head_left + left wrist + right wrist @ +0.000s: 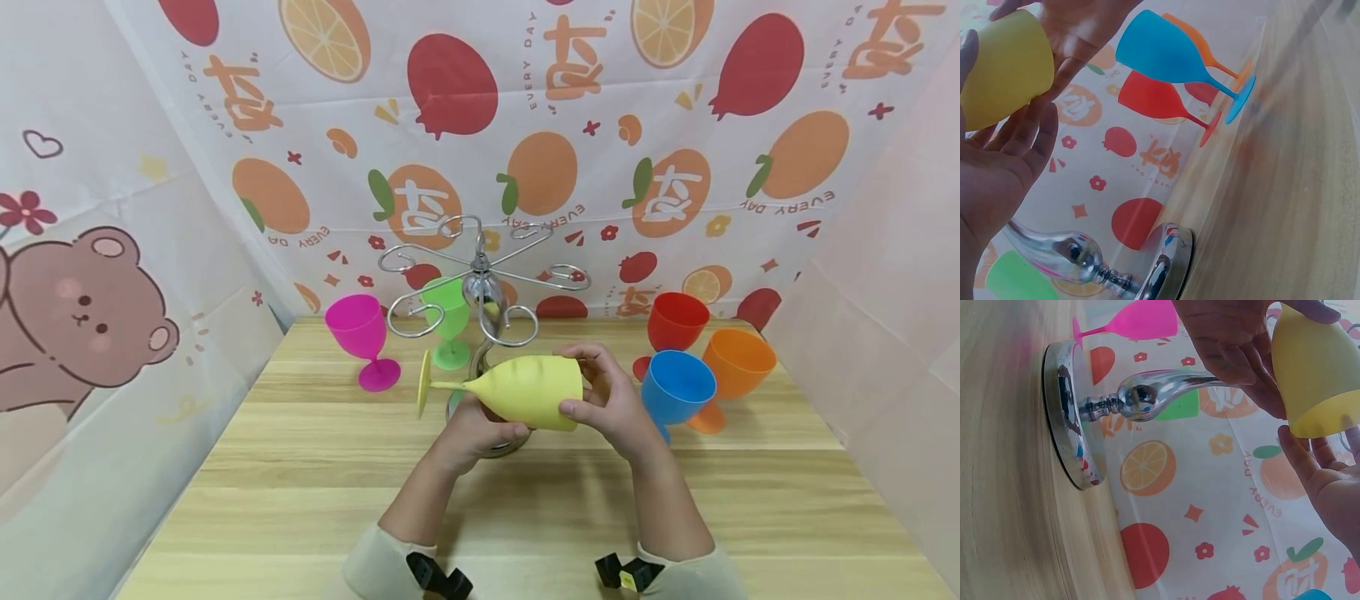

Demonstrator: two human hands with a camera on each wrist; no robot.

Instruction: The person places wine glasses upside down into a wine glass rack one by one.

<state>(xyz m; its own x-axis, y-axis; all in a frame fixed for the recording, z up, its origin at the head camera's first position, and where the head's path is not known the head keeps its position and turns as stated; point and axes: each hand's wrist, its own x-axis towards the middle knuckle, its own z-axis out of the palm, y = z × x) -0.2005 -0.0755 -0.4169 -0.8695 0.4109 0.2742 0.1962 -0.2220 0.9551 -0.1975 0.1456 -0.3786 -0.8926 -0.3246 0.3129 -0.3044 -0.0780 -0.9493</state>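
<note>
A yellow plastic goblet (528,390) lies sideways in the air above the table, its foot to the left and its mouth to the right. Beneath the bowl, near the stem, my left hand (474,435) grips it with the thumb along the near side. My right hand (617,407) holds the rim, thumb on the near side and fingers at the mouth. Just behind the goblet stands a chrome glass rack (486,296) with several curled arms and a round base (1063,412); in the head view the goblet and left hand partly hide its stem.
On the left of the wooden table (300,500) stand a magenta goblet (357,325) and a green goblet (452,321), the green partly behind the rack. Red (677,321), blue (678,387) and orange (738,364) goblets cluster at the right. Printed cloth (540,175) hangs behind.
</note>
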